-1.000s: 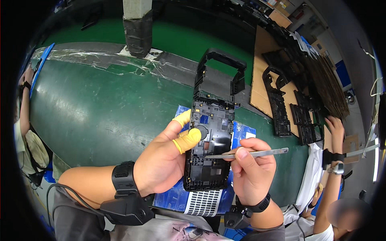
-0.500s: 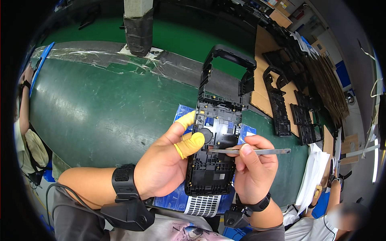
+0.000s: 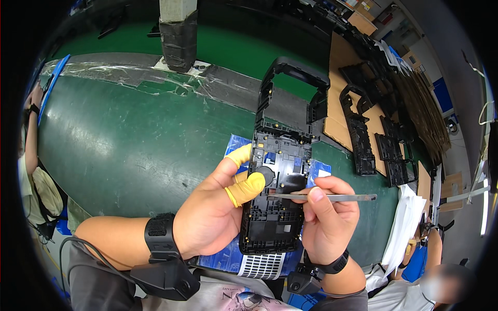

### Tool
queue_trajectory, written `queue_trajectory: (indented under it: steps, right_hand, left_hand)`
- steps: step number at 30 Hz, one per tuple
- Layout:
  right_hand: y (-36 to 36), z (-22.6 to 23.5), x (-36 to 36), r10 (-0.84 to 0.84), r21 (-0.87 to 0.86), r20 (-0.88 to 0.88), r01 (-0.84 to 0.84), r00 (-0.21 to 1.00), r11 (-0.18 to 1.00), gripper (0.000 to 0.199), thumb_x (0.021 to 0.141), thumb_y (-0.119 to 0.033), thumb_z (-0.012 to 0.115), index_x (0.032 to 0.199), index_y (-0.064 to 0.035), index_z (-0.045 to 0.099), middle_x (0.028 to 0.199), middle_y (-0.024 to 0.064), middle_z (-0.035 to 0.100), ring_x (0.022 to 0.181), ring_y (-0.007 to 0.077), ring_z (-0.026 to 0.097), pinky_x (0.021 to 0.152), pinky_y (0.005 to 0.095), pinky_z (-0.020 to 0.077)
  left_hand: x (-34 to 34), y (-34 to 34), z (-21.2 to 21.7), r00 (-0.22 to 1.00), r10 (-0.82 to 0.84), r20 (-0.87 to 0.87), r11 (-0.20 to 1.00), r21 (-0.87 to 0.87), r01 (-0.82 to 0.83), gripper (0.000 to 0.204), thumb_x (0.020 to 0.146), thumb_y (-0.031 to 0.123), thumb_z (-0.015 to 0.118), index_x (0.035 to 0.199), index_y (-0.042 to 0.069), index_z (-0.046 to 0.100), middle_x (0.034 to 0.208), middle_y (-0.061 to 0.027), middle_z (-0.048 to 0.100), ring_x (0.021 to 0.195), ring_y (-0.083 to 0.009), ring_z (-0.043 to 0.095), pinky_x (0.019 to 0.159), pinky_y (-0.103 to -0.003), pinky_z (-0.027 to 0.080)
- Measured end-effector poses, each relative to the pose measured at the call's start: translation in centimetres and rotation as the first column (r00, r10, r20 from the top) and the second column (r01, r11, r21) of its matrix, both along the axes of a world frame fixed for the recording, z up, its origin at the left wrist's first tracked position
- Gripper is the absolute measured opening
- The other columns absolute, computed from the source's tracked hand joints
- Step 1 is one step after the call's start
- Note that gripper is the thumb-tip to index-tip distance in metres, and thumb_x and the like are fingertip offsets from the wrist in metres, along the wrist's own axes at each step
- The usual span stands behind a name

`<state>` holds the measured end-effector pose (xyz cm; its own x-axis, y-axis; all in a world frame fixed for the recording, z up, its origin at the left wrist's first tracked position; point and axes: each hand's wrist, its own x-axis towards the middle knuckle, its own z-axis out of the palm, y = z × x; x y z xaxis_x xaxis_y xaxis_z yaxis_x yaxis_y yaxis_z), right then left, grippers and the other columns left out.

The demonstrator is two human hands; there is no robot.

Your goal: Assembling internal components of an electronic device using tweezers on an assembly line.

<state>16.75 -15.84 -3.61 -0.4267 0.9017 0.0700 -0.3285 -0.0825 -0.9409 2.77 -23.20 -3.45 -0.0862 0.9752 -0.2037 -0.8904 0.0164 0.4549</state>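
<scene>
A black plastic housing (image 3: pixel 277 212) with a looped handle at its far end stands tilted in front of me, its inner side with small brass inserts toward me. My left hand (image 3: pixel 207 207), yellow finger cots on the thumb and a finger, grips its left edge. The thumb rests beside a round black disc (image 3: pixel 266 175). Pinched in my right hand (image 3: pixel 329 217) are metal tweezers (image 3: pixel 347 197), lying across the housing. Their tips touch or hover at a slot left of its middle; whether they hold anything is too small to tell.
Blue sheeting (image 3: pixel 220 262) and a white grid piece (image 3: pixel 261 265) lie beneath on the green table (image 3: pixel 129 140). At right, more black housings (image 3: pixel 358 137) rest on cardboard (image 3: pixel 336 93), near white sheets (image 3: pixel 402 228). A wrapped post (image 3: pixel 179 44) stands behind. Other people work at both sides.
The tweezers and housing have shifted only slightly; both hands keep their grips. The co-worker at the lower right has moved an arm.
</scene>
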Motion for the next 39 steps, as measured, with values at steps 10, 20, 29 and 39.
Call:
queue_trajectory:
  steps: [10, 20, 29, 39]
  right_hand:
    - [-0.2, -0.4, 0.0, -0.008, 0.027, 0.001, 0.008, 1.0, 1.0, 0.019, 0.075, 0.001, 0.058, 0.093, 0.0022, 0.053, 0.071, 0.0099, 0.058, 0.053, 0.0074, 0.048, 0.047, 0.018, 0.0373]
    - [0.7, 0.4, 0.5, -0.062, -0.018, -0.045, 0.061, 0.997, 0.998, 0.02, 0.076, 0.0, 0.057, 0.094, 0.0021, 0.052, 0.071, 0.0078, 0.058, 0.049, 0.0066, 0.047, 0.042, 0.0178, 0.0346]
    - [4.4, 0.0, 3.0, -0.085, 0.006, -0.113, 0.086, 0.99, 0.996, 0.021, 0.078, -0.004, 0.056, 0.096, 0.0035, 0.051, 0.082, 0.0122, 0.059, 0.063, 0.0126, 0.055, 0.055, 0.0225, 0.0443]
    - [10.5, 1.0, 7.5, -0.448, 0.037, -0.359, 0.492, 0.818, 0.87, 0.017, 0.079, 0.001, 0.051, 0.095, 0.0057, 0.05, 0.089, 0.016, 0.057, 0.074, 0.0172, 0.057, 0.067, 0.0253, 0.0488]
  left_hand:
    - [0.1, -0.2, -0.5, 0.998, 0.021, -0.067, 1.0, -0.016, -0.022, 0.043, 0.083, 0.015, 0.049, 0.123, 0.01, 0.032, 0.114, -0.0083, 0.046, 0.103, -0.0194, 0.048, 0.087, -0.034, 0.04]
    - [0.2, 1.7, -1.0, 0.931, 0.113, -0.346, 0.98, -0.114, -0.161, 0.045, 0.072, -0.013, 0.046, 0.114, 0.002, 0.039, 0.097, -0.0092, 0.055, 0.084, -0.0141, 0.055, 0.073, -0.026, 0.046]
    - [-10.0, 22.8, 0.2, 0.05, 0.073, -0.996, 0.808, 0.03, -0.588, 0.044, 0.075, 0.023, 0.058, 0.099, -0.009, 0.04, 0.092, -0.0196, 0.05, 0.08, -0.0286, 0.055, 0.069, -0.035, 0.047]
    - [7.9, 25.4, -0.5, -0.496, -0.156, -0.854, 0.985, -0.098, -0.142, 0.036, 0.063, 0.035, 0.059, 0.083, 0.005, 0.064, 0.093, -0.0166, 0.058, 0.093, -0.0275, 0.052, 0.077, -0.039, 0.039]
